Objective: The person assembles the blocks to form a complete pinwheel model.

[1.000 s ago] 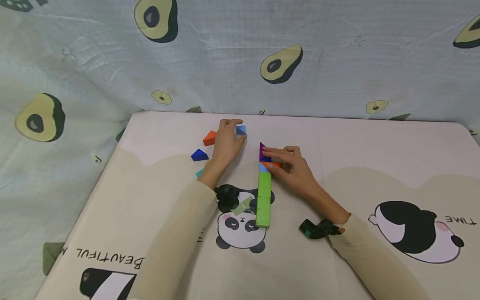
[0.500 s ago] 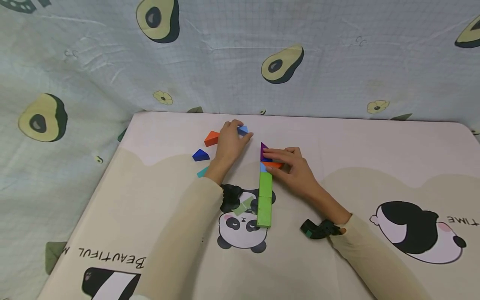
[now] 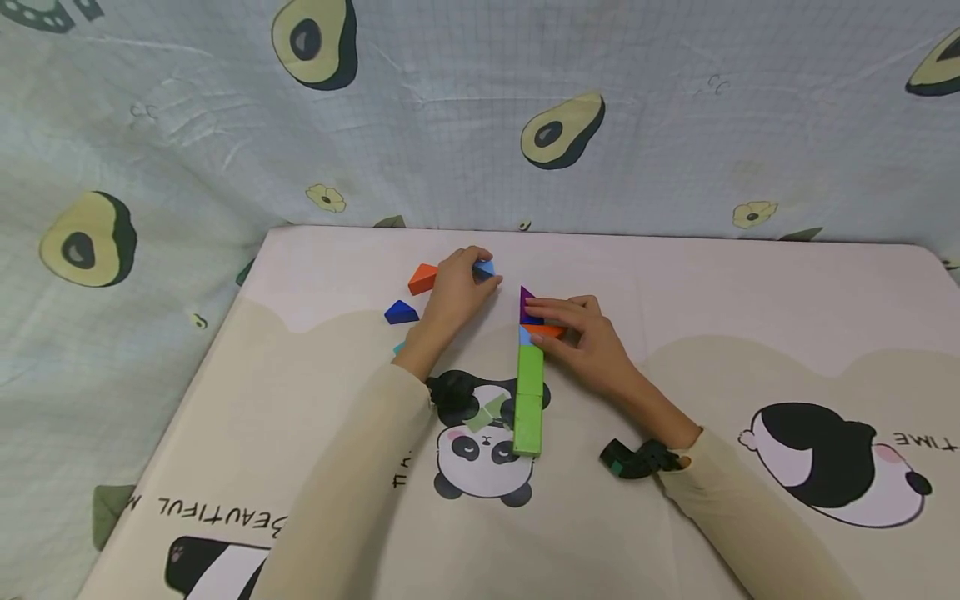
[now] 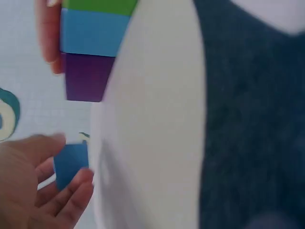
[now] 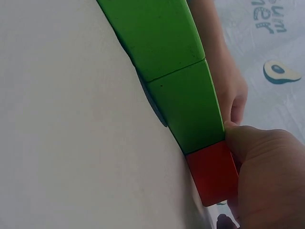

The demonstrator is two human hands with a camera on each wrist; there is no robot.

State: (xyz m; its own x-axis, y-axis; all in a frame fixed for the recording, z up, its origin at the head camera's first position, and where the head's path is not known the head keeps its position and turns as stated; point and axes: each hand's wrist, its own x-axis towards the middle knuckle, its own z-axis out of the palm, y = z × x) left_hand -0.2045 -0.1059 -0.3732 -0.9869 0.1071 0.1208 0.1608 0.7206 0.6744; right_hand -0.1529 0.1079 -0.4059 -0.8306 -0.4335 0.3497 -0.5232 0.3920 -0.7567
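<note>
In the head view, my left hand [image 3: 457, 287] holds a light-blue triangular block [image 3: 484, 268] at the back of the table. The left wrist view shows this blue block [image 4: 71, 163] between thumb and fingertips. My right hand [image 3: 581, 333] steadies the far end of a row of blocks, its fingers at a purple triangular block [image 3: 525, 305] and its thumb by a light-blue one [image 3: 525, 336]. An orange triangular block [image 3: 546, 331] lies between thumb and fingers. Green blocks [image 3: 529, 400] form the row's near part. In the right wrist view, the thumb presses beside a red-orange face [image 5: 213, 172].
Left of my left hand lie an orange block [image 3: 423, 278], a dark-blue block [image 3: 401, 312] and a teal block [image 3: 399, 347], partly hidden by the wrist. A printed cloth covers the table [image 3: 637, 533]. Behind its far edge hangs an avocado-print curtain [image 3: 450, 150].
My left hand went slightly right, then drew back a little toward me with the light-blue block. The right hand and the row stay in place.
</note>
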